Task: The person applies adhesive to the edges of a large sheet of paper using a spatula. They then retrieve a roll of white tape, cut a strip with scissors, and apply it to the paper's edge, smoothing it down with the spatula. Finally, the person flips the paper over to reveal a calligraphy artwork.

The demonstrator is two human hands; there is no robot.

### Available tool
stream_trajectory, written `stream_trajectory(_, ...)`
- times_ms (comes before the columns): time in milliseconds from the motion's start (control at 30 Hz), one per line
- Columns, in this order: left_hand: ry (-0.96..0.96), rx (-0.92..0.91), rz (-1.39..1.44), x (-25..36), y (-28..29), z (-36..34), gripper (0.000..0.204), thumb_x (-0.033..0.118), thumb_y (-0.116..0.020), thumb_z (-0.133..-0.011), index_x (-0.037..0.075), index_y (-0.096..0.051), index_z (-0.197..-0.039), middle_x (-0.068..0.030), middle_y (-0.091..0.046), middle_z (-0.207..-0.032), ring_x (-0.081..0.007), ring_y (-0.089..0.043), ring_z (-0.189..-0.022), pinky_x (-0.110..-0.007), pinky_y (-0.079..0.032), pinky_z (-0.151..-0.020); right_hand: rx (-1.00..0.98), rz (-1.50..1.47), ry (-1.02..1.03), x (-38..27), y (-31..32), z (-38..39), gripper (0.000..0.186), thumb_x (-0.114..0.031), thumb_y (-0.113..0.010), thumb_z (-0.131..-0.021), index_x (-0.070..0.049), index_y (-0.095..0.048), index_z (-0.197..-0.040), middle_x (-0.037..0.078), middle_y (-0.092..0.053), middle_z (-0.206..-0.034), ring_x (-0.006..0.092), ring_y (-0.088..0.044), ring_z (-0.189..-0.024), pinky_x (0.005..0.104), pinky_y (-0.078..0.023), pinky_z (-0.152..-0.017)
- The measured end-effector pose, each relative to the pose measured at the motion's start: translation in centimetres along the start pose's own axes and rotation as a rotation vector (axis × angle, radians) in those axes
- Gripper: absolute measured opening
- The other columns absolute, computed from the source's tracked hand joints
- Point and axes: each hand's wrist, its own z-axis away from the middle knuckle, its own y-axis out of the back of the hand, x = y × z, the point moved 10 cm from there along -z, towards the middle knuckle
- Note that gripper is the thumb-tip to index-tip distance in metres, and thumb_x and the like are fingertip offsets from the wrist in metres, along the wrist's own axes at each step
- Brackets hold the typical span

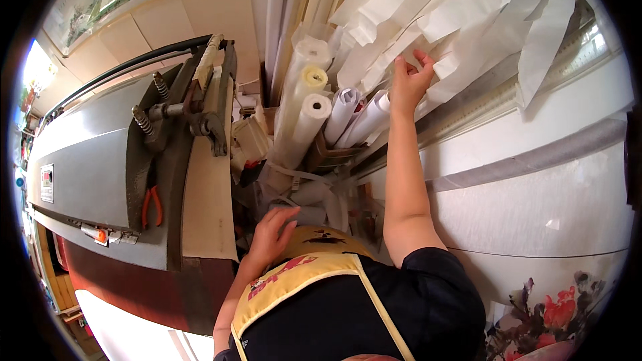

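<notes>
Head view: right grip among white strips, left grip low and unladen

Head view, looking down past a yellow-trimmed apron. The long, pale, paper-like strips hang in overlapping layers at the far right, their loose ends drooping over a ledge; they are probably kept there so that single lengths can be reached from the front. The right arm extends far toward them. Its grip has bent, parted fingers at the lower edge of the layers, and whether a strip is pinched between them cannot be told. Nearer, the left grip is released, thumb and fingers apart with nothing between them, beside the edge of a beige board; it seems to be kept close to the body while the other arm reaches. Between the two sides, white rolls stand on end, leaning slightly, presumably to save floor space. Beside them, a brown box holds further rolled sheets upright, likely to stop them toppling. At left is a large grey machine, with orange-handled pliers against its near part, perhaps kept within easy reach.
</notes>
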Motion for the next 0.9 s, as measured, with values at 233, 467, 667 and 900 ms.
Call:
stream_trajectory(233,-0.069,-0.099,0.012,2.4,-0.3,-3.4,0.032,0.003,-0.067,-0.091,0.005,-0.065,-0.123,-0.0153,-0.066,-0.111,-0.0344,-0.065,-0.096,-0.037,-0.054,-0.075,-0.081,-0.169,0.009,2.1,-0.3,-2.5,0.051,-0.013,-0.069,-0.093,0.005,-0.044,-0.134,0.013,-0.054,-0.123,0.017,-0.06,-0.097,0.0333,-0.05,-0.084)
stream_trajectory(467,-0.034,-0.1,0.04,1.4,0.4,-1.7,0.03,0.006,-0.068,-0.093,0.007,-0.066,-0.122,-0.0143,-0.067,-0.109,-0.0311,-0.065,-0.093,-0.034,-0.053,-0.063,0.183,-0.077,0.117,-3.0,1.2,0.0,0.057,-0.01,-0.07,-0.092,0.001,-0.039,-0.138,0.011,-0.052,-0.124,0.0162,-0.057,-0.092,0.0306,-0.049,-0.083)
stream_trajectory(667,0.098,-0.103,0.118,-0.5,0.6,0.8,0.027,0.007,-0.066,-0.094,0.005,-0.066,-0.122,-0.0153,-0.067,-0.108,-0.0302,-0.066,-0.09,-0.035,-0.053,-0.067,0.231,-0.415,0.189,-2.1,1.0,-3.8,0.039,-0.013,-0.069,-0.093,-0.005,-0.044,-0.122,0.003,-0.051,-0.11,0.0097,-0.051,-0.085,0.0261,-0.044,-0.076)
stream_trajectory(900,0.095,-0.046,0.189,-0.8,1.4,2.0,0.025,0.007,-0.065,-0.096,0.003,-0.067,-0.121,-0.016,-0.067,-0.106,-0.0276,-0.066,-0.089,-0.032,-0.052,-0.073,0.141,-0.418,-0.011,-2.6,0.8,-2.0,0.022,-0.015,-0.071,-0.093,-0.011,-0.049,-0.092,-0.005,-0.048,-0.076,0.0054,-0.043,-0.068,0.0235,-0.034,-0.06)
